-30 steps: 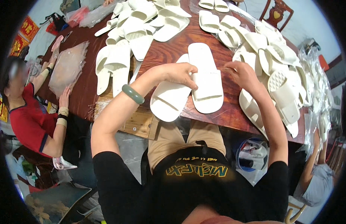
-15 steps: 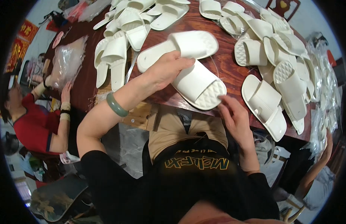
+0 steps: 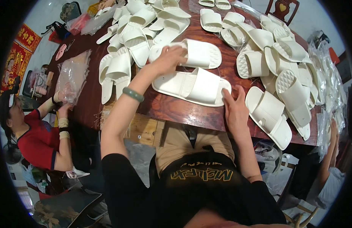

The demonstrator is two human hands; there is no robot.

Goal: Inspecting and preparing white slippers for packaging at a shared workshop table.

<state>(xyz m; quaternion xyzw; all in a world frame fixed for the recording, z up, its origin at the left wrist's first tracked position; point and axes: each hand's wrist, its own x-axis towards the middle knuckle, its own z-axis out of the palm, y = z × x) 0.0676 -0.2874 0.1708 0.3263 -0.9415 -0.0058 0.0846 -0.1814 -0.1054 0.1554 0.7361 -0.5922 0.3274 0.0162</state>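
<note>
Two white open-toe slippers with quilted insoles lie side by side in front of me, toes to the right. Over the far slipper, at the insole behind its strap, is my left hand, a green bangle on its wrist. Its fingers are stretched and slightly blurred, not closed round the slipper. The near slipper rests flat on the dark red wooden table. At its toe end is my right hand, thumb at the rim and fingers spread apart.
White slippers are heaped at the back left, and another heap fills the right side. Clear plastic bags line the right edge. At left, a person in red handles a clear bag; another person's arm shows at right.
My left hand has let go of the near slipper and moved back to the far one. The near slipper has turned from slanting to nearly level and lies flat.
</note>
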